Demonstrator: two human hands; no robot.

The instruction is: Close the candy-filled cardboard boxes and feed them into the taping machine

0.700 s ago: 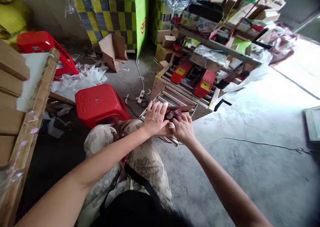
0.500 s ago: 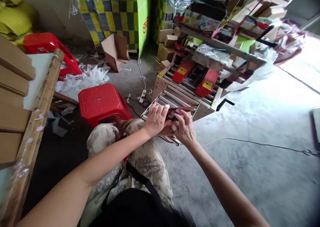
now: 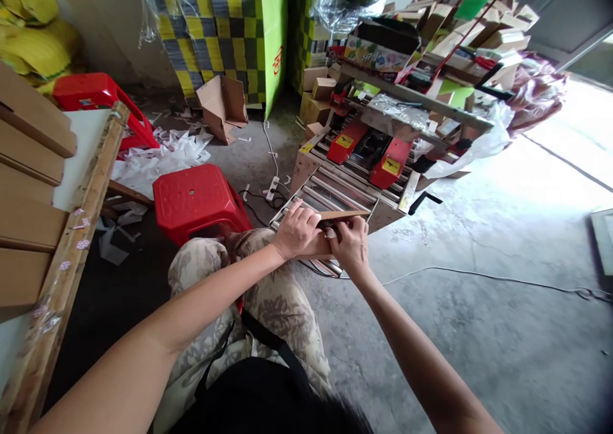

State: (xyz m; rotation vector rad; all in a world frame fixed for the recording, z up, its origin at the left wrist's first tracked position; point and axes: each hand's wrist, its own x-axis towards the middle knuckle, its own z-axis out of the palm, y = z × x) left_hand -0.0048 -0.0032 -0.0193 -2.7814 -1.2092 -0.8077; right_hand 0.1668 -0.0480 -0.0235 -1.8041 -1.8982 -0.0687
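Note:
A small brown cardboard box [image 3: 318,249] lies at the near end of the roller conveyor [image 3: 330,188], its top open and a flap raised along the far side. My left hand [image 3: 297,231] grips the box's left end, fingers bent over the edge. At the right part of the opening, the fingers of my right hand [image 3: 352,242] curl over the edge, with the thumb toward the inside. Something dark shows in the gap between my hands, too covered to name.
Beyond the rollers stands a box-sealing machine with red side guides [image 3: 348,139] and a black crank [image 3: 424,201]. To the left are a red stool [image 3: 196,194] and a wood-edged table [image 3: 81,230] with stacked cartons [image 3: 29,217]. A cable [image 3: 469,269] crosses the floor.
A purplish item seen at my right fingers is now out of sight. My right hand has shifted slightly left and curled over the box edge; the far flap shows more clearly.

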